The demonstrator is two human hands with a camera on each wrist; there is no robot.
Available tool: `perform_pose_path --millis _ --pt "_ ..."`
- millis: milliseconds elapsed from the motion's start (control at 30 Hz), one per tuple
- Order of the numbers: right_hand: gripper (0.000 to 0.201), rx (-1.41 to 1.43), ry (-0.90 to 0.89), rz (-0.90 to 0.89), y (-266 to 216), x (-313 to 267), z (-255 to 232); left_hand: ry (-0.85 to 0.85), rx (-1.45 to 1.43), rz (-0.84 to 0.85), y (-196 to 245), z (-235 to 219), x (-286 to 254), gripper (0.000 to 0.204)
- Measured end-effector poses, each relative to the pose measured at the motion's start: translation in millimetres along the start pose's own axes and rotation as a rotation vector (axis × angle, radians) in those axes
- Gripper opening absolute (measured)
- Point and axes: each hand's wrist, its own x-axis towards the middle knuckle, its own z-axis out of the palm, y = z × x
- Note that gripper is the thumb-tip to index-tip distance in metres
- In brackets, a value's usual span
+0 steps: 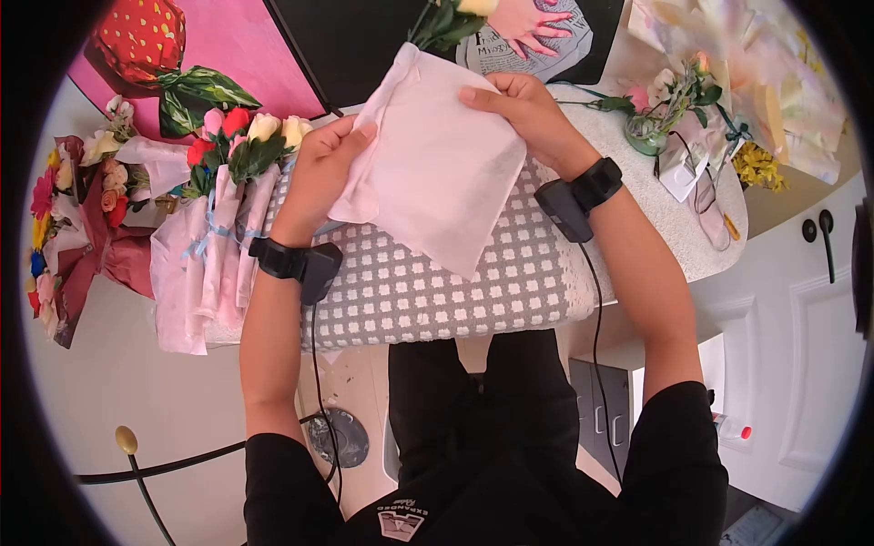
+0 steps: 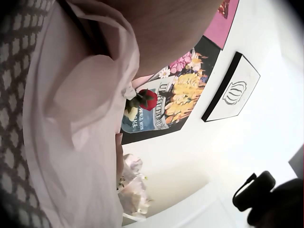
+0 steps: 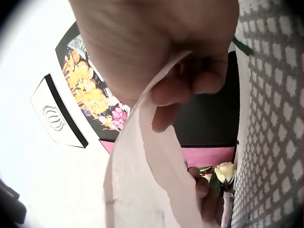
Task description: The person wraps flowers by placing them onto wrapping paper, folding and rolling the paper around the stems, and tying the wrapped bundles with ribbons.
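Observation:
A sheet of pale pink wrapping paper [image 1: 437,164] is held up over the grey-and-white checked cloth [image 1: 428,300]. My left hand [image 1: 323,168] grips its left side, thumb on top of the folded edge. With thumb and fingers, my right hand [image 1: 537,118] pinches the upper right edge. Green leaves [image 1: 442,27] and a cream rose [image 1: 477,6] stick out past the paper's top. The left wrist view also shows a red rose [image 2: 148,99] there. The stems are hidden by the paper, whose lower corner hangs over the cloth.
Several wrapped roses [image 1: 218,237] lie on the left, beside a larger bouquet [image 1: 91,218]. At the right stand a glass vase with flowers [image 1: 648,132], a white box [image 1: 681,177] and glasses. Pictures [image 1: 200,55] lean at the back. Cables run from both wrist cameras.

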Motion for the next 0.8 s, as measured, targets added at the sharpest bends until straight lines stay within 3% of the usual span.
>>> perform_pose_path --millis 33,100,233,333,367,433,567,633,700,800 --pt "0.028 -0.029 0.029 0.009 3.7 0.6 -1.2 0.0 -0.001 0.0 -1.3 -1.8 1.9 0.029" --pt "0.026 -0.021 0.068 0.076 5.3 -2.7 -1.4 -0.049 0.271 0.035 -8.6 -6.7 1.4 0.028" --pt "0.024 -0.015 0.133 0.186 8.1 0.5 -3.3 -0.008 0.251 0.118 -14.5 -2.6 3.5 0.027" --pt "0.024 0.024 0.088 0.104 11.2 2.6 -3.3 0.038 0.442 0.174 -18.1 -4.7 5.1 0.027" --pt "0.024 0.027 0.087 0.113 12.2 -0.2 -3.6 0.031 0.372 0.167 -19.2 -4.8 4.8 0.027" --pt "0.028 0.314 -0.094 0.027 -2.6 -6.4 2.6 0.027 0.306 0.163 -18.9 -4.2 2.7 0.027" --pt "0.033 0.626 -0.112 0.069 -1.1 -3.9 3.6 -0.011 -0.062 -0.005 -6.1 1.4 -1.7 0.03" --pt "0.035 0.563 -0.141 0.104 4.1 -5.9 7.8 -0.058 -0.226 -0.087 -4.8 3.9 -6.3 0.031" --pt "0.037 0.047 -0.133 0.136 8.2 -9.9 18.3 -0.25 -0.2 -0.216 -5.4 1.4 -7.6 0.035" --pt "0.032 0.176 -0.159 0.11 20.4 -4.7 24.8 -0.289 -0.234 -0.242 -14.0 11.6 -12.7 0.034"
